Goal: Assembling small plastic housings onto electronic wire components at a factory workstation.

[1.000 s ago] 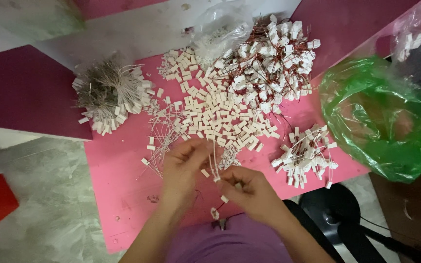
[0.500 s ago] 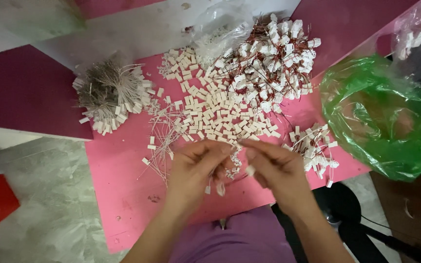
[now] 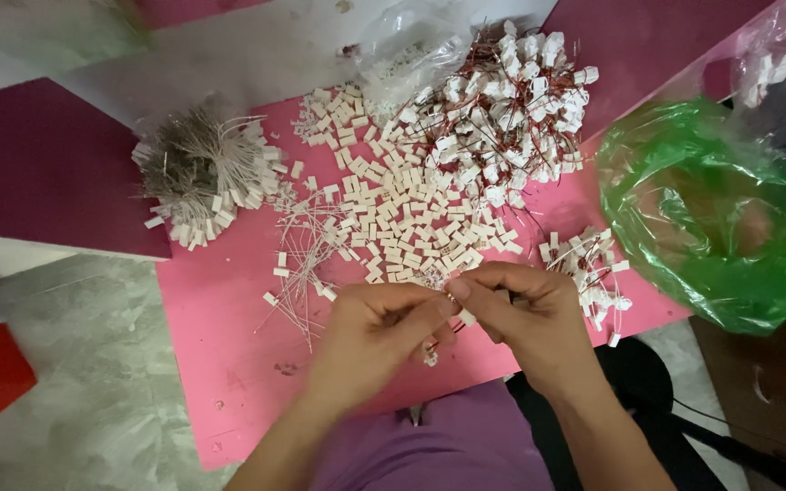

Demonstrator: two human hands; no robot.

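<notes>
Head view: half a second ago the two hands met a little higher and further left, with the right hand's fingers stretched toward the left. Now both sit at lower centre of the frame, knuckles closer together, and the piles have not moved.

The left hand and right hand pinch the same small piece, a tiny white connector with thin wire, right where thumb and forefinger tips of both hands meet. Both hands are clenched on it. A short wire end with a white tip hangs just below the left hand.

Just above the hands lies the heap of loose white connectors on the pink surface. Red-wired connectors pile at upper centre, a grey-wired bundle at upper left, a small finished cluster right of the hands, and a green plastic bag at the right edge.

The pinched piece is mostly hidden by the fingertips; its exact shape cannot be made out.
</notes>
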